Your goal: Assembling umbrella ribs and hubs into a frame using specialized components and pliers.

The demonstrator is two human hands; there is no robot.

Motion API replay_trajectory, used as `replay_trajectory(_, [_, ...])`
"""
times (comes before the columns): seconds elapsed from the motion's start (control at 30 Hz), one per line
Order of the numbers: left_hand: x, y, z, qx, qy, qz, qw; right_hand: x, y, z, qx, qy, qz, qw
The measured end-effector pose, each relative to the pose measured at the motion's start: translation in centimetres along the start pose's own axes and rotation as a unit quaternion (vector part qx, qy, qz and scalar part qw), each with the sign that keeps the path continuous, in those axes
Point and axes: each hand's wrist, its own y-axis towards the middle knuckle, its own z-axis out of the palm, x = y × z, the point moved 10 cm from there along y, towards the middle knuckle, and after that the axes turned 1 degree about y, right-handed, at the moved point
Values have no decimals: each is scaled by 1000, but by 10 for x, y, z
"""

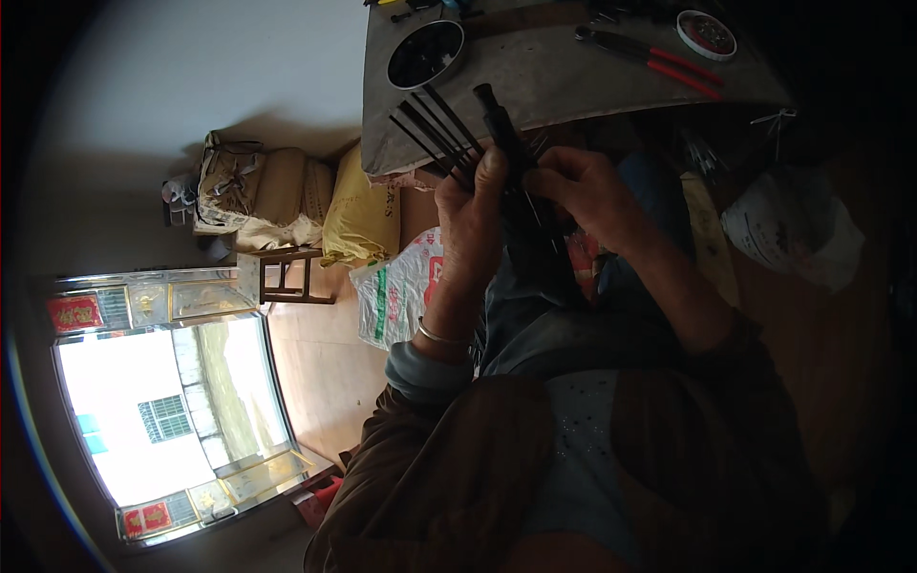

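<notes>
A black folding umbrella (500,119), by its look, is held in front of me, tilted, with its knobbed end toward the table. Several thin dark ribs (427,131) fan out beside its shaft. My left hand (468,210) is closed around the ribs and the shaft, thumb on top. Dark cloth (540,253) hangs from below the hands over my lap. My right hand (587,191) pinches at the umbrella's right side; what its fingertips hold is too small to make out.
On the table (535,81) stand a bowl of black small parts (426,54), red-handled pliers (659,65) and a round white-rimmed tub (707,35). Left are a yellow sack (361,215), a wooden stool (287,275) and a plastic bag (396,291). Another white bag (793,229) lies right.
</notes>
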Motion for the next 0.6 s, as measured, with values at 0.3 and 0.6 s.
replay_trajectory(0.3, [-4,-2,7,-34,10,3,999,-1,-2,-4,-15,-34,2,999])
replay_trajectory(0.6, [-10,-5,12,-10,0,2,1000,-7,-2,-5,16,-24,32,999])
